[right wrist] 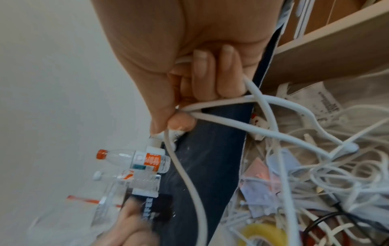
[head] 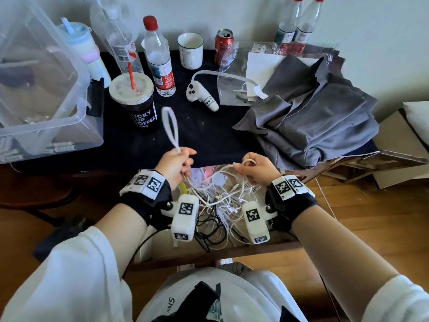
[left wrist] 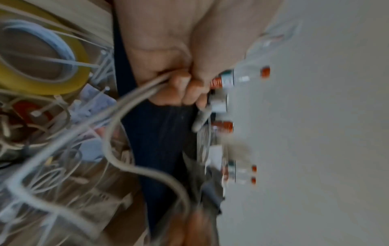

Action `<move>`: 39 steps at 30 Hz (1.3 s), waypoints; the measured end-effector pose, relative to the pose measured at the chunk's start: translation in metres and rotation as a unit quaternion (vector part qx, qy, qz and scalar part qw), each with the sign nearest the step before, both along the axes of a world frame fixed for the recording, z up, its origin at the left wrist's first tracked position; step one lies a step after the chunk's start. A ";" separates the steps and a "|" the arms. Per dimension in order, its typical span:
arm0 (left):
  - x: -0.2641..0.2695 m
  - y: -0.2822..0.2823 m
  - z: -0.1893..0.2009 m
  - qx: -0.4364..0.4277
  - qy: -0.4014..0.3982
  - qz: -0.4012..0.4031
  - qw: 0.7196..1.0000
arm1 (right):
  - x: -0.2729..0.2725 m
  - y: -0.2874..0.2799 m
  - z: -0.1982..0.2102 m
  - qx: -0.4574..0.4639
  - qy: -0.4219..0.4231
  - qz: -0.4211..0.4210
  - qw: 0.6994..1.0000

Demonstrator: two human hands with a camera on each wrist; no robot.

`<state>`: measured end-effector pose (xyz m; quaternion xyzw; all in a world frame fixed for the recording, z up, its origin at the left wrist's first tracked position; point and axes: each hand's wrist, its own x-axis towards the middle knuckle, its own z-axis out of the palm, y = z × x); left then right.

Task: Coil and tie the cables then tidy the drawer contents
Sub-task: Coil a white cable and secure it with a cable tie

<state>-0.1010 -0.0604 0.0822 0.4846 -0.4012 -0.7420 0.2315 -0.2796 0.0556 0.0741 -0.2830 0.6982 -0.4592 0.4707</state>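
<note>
Both hands hold one white cable (head: 210, 176) above the open drawer (head: 232, 248), which lies nearest the person and is full of tangled white and black leads. The left hand (head: 177, 165) is fisted round a doubled stretch of it, and a narrow loop (head: 170, 127) stands up out of that fist, pointing away over the table (head: 209, 135). The right hand (head: 254, 169) pinches a small turn of the same cable between thumb and fingers (right wrist: 202, 73), other strands crossing below its grip in the right wrist view. Between the two hands the cable sags in a shallow arc, so its free run lies roughly left to right across the drawer front, while the formed loop runs near to far. The hands are level and about equally close to the slack; the rest trails down into the tangle. My guess is that the next wrap must pass from the right hand to the left. Farther off stand a coffee cup (head: 137, 103), bottles and a grey cloth (head: 313, 119).
</note>
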 end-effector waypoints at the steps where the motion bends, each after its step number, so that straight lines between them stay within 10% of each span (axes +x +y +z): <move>1: -0.004 0.007 0.001 -0.004 -0.009 -0.059 0.998 | 0.005 -0.004 0.003 -0.011 0.000 0.007 1.000; 8: -0.016 0.019 -0.002 -0.075 -0.079 -0.224 0.969 | 0.023 -0.015 0.012 -0.048 -0.008 0.019 0.999; 18: 0.017 -0.024 -0.012 0.073 0.021 0.160 0.984 | -0.012 0.018 -0.012 0.032 -0.001 -0.028 0.999; 27: -0.012 0.025 -0.007 0.072 -0.011 -0.124 0.990 | 0.023 -0.010 0.002 0.010 -0.009 0.049 0.999; 31: -0.018 0.026 -0.009 0.056 -0.002 -0.077 0.995 | 0.031 -0.013 0.001 0.008 0.009 0.076 0.997; 39: 0.031 -0.009 -0.046 0.116 -0.067 0.086 0.987 | -0.008 0.012 -0.014 0.034 0.021 -0.135 0.990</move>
